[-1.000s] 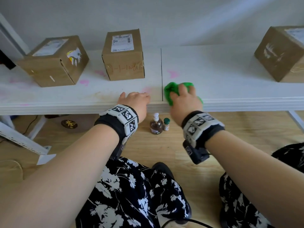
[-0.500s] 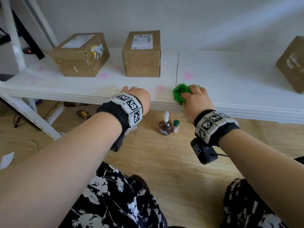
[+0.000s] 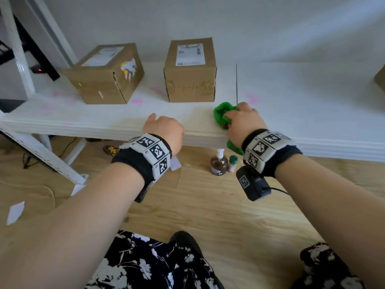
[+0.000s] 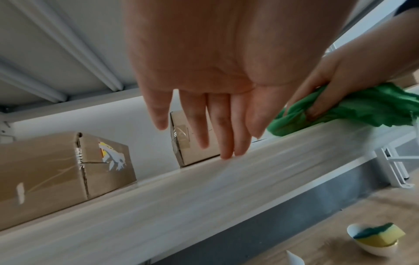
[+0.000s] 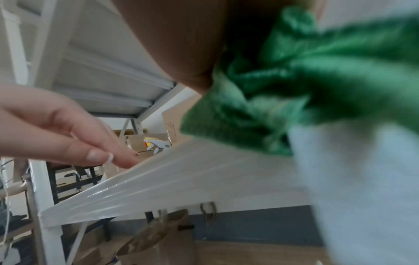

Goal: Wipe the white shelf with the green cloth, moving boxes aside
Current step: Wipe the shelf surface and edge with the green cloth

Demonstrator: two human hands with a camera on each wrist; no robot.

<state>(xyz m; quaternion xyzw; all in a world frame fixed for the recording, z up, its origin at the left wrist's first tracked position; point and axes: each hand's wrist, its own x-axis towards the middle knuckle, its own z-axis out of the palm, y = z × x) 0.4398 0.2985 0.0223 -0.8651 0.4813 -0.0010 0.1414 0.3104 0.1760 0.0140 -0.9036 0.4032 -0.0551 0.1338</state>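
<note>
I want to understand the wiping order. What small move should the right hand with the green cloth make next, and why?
Probably slide the green cloth leftward along the white shelf front. The right hand grips it at the edge near the seam, and brownish grime shows just left of it, before the left hand resting there with straight fingers.

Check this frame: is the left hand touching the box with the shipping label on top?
Apart. In the head view the left hand rests at the shelf's front edge, with bare white surface between it and the labelled box farther back.
</note>
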